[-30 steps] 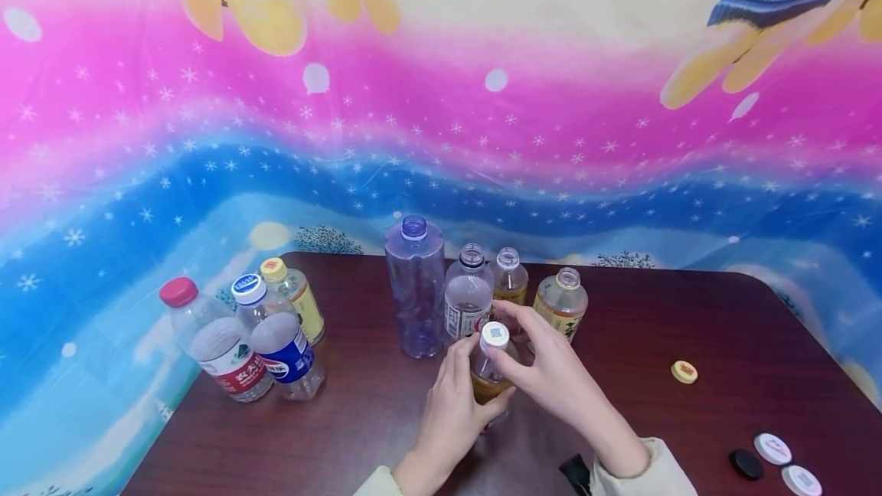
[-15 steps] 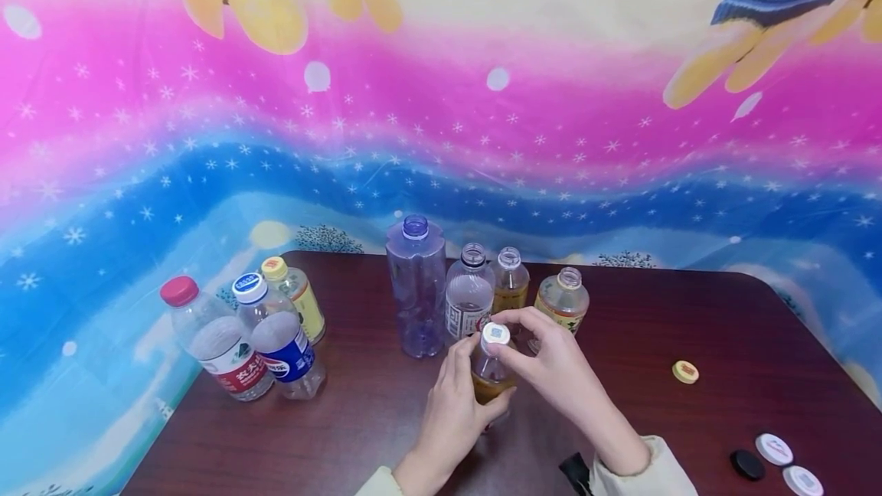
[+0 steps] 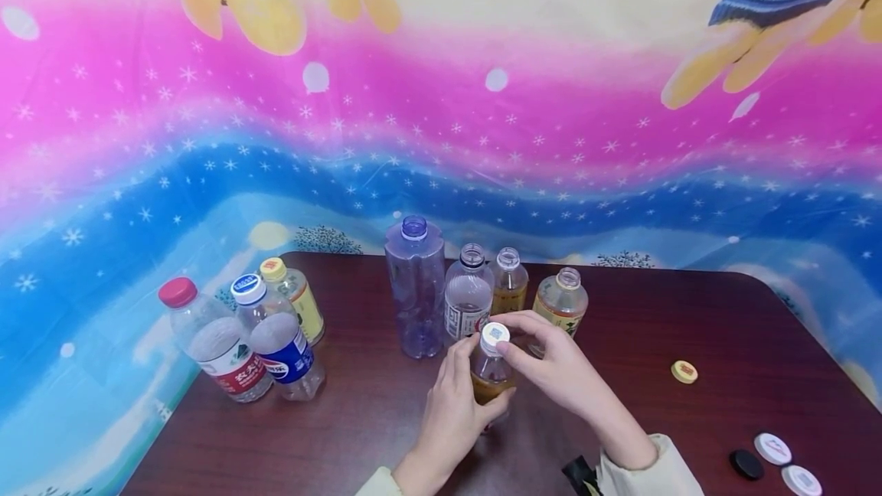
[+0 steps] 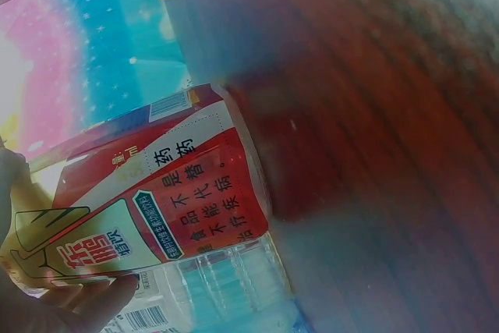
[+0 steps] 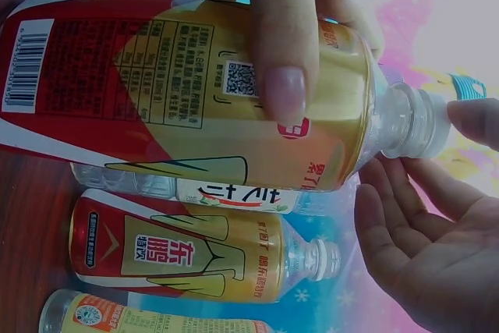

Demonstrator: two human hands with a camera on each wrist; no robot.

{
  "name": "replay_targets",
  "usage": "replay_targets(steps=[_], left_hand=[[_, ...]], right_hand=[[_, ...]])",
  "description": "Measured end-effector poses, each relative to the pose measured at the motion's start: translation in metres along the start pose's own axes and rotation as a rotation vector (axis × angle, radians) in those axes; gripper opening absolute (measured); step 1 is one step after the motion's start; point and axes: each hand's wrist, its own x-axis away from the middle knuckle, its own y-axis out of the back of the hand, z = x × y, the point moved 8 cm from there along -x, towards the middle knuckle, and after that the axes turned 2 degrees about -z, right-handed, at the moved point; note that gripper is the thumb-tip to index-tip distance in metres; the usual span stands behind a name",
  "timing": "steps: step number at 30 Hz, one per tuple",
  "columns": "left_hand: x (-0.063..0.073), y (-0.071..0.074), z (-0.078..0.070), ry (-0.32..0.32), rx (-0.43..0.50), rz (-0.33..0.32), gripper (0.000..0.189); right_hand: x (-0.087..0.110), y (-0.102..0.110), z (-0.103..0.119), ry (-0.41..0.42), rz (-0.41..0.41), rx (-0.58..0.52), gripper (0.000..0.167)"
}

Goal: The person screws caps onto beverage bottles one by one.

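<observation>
My left hand [image 3: 448,400] grips a drink bottle [image 3: 488,387] with a red-and-gold label, held in front of the standing bottles. Its thumb [image 5: 284,76] lies across the label in the right wrist view. On the bottle's neck sits a white cap [image 3: 494,335] with a small square code on top. My right hand [image 3: 561,366] pinches this cap between thumb and fingers; in the right wrist view the thumb touches one side of the cap [image 5: 429,124]. The bottle's red lower part [image 4: 195,169] shows in the left wrist view.
Behind my hands stand uncapped bottles: a tall purple one [image 3: 416,289], a clear one [image 3: 468,293] and several more. Capped bottles, one with a blue label [image 3: 285,358], stand left. Loose caps, including a yellow one [image 3: 684,372] and a black one [image 3: 746,465], lie right.
My right thumb and fingers have shifted round the white cap, the thumb ending up at its right side. The left hand and the bottle stay in nearly the same place.
</observation>
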Motion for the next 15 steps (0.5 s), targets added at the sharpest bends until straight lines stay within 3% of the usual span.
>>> replay_targets(steps=[8,12,15], left_hand=[[-0.0001,-0.0002,0.0004,0.010,0.009,0.011,0.082],[-0.0001,-0.0004,0.0014,0.016,0.009,0.013,0.082],[0.0001,-0.0012,0.0015,0.015,0.004,0.019,0.082]], right_hand=[[-0.0023,0.0010,-0.0062,-0.121,-0.056,0.025,0.029],[-0.0028,-0.0036,-0.0048,-0.062,-0.022,0.014,0.035],[-0.0010,-0.0060,-0.0018,0.027,0.003,0.023,0.037]])
